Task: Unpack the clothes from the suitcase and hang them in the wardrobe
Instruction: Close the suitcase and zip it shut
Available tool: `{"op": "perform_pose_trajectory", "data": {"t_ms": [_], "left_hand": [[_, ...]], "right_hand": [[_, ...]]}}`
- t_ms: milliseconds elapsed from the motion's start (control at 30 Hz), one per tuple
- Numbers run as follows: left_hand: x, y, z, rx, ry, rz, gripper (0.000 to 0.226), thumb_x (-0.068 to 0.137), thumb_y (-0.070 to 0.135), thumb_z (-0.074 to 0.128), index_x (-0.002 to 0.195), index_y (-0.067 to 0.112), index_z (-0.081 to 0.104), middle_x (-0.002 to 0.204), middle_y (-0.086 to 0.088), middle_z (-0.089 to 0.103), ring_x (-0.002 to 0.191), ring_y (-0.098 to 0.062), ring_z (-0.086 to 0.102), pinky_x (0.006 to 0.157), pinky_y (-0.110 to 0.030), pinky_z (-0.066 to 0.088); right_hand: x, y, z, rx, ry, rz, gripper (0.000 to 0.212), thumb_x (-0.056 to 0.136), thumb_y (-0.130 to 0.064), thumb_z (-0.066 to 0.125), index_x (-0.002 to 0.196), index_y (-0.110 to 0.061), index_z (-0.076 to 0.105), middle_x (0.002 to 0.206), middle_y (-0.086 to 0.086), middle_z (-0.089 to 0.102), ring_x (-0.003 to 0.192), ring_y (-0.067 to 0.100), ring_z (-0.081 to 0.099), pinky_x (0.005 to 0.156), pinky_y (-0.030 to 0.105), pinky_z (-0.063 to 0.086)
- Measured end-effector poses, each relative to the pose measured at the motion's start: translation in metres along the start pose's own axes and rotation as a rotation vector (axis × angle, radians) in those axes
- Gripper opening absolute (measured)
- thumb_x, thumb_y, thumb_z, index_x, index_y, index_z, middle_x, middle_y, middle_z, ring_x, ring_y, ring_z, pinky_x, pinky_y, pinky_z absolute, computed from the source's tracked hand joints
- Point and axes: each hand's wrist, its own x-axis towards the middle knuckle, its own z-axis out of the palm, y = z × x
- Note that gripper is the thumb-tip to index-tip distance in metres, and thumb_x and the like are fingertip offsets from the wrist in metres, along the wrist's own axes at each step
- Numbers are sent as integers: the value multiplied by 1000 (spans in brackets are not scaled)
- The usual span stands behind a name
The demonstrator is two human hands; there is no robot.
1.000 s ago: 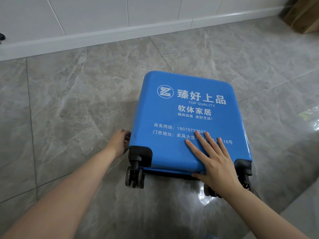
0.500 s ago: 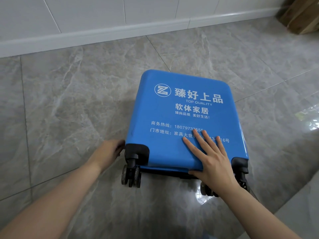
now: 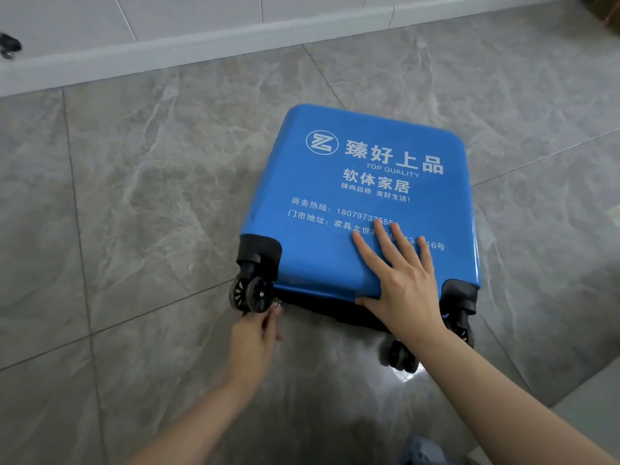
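Glossy grey marbled floor tiles (image 3: 151,203) meet a white baseboard (image 3: 201,50) under white wall tiles (image 3: 188,11).

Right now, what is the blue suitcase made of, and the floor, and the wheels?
The suitcase looks like hard, glossy plastic: smooth shell, bright glare along its right edge. The floor looks like polished stone or ceramic tile: grey marble veining, grout lines, a shiny reflection. The wheels seem black plastic or rubber, with a dull finish; I can't tell which.
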Motion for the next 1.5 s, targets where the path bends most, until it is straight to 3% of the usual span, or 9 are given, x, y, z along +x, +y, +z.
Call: {"op": "perform_pose_trajectory", "data": {"t_ms": [400, 567, 700, 833, 1033, 1200, 1333, 1400, 1500], "left_hand": [[13, 70, 32, 632, -346, 157, 16, 94, 24, 46, 101, 16, 59, 101, -13, 68, 95, -36, 66, 72, -39, 50], [29, 69, 13, 702, -429, 281, 18, 92, 32, 51, 98, 22, 64, 100, -10, 69, 96, -34, 66, 71, -38, 51], [30, 70, 10, 730, -525, 349, 23, 97, 32, 47, 76, 21, 48, 83, -7, 63, 81, -29, 64, 59, -33, 45], [27, 72, 18, 855, -498, 392, 25, 98, 35, 43, 101, 18, 60, 95, -8, 66, 86, -30, 65, 60, -32, 42], [30, 104, 10, 1170, -608, 464, 32, 95, 43, 42, 109, 25, 63, 107, -2, 67, 100, -28, 66, 74, -34, 49], [39, 183, 10, 584, -299, 1048, 18, 84, 30, 48, 70, 18, 49, 66, 3, 47, 56, -20, 47, 48, -27, 33], [56, 228, 73, 568, -501, 1187, 27, 90, 39, 46, 97, 21, 65, 100, 5, 62, 100, -17, 58, 94, -32, 42], [57, 242, 109, 685, -691, 1141, 29, 95, 43, 44, 106, 27, 66, 119, 10, 64, 137, -14, 42, 119, -37, 20], [52, 241, 144, 904, -771, 1082, 37, 97, 55, 41, 112, 34, 67, 134, 13, 57, 148, -15, 21, 123, -41, -1]], "right_hand": [[9, -31, 7, 9, 24, 38, 113, 59, -41, 90, 154, -29, 31, 160, 13, 29, 146, 40, 27, 113, 66, 20], [-42, -30, 6, 515, 330, -235, 28, 85, -9, 71, 114, -10, 69, 115, 8, 63, 99, 26, 59, 84, 37, 44], [-88, -56, 36, 1149, -282, 353, 11, 96, -14, 59, 105, -12, 65, 89, -5, 60, 74, 3, 57, 67, 15, 43], [-54, -68, 68, 2025, -711, 1063, 27, 107, -24, 39, 111, -10, 62, 98, 10, 64, 85, 19, 63, 79, 31, 50], [-30, -79, 76, 2139, -750, 1146, 22, 103, -29, 46, 96, -15, 61, 85, 4, 62, 71, 12, 62, 62, 28, 56], [-32, -70, 76, 2226, -799, 1111, 20, 102, -19, 43, 93, -16, 60, 68, -5, 66, 60, 7, 66, 67, 29, 52], [-37, -71, 82, 2180, -818, 1114, 13, 97, -25, 55, 95, -12, 59, 84, 2, 67, 71, 11, 66, 86, 33, 53], [-40, -67, 71, 2225, -875, 1053, 28, 89, -22, 65, 112, -10, 56, 114, 13, 63, 85, 15, 62, 96, 34, 51], [-47, -54, 45, 2335, -899, 994, 33, 98, -13, 48, 75, -7, 71, 75, 5, 75, 60, 9, 66, 71, 26, 51]]}}
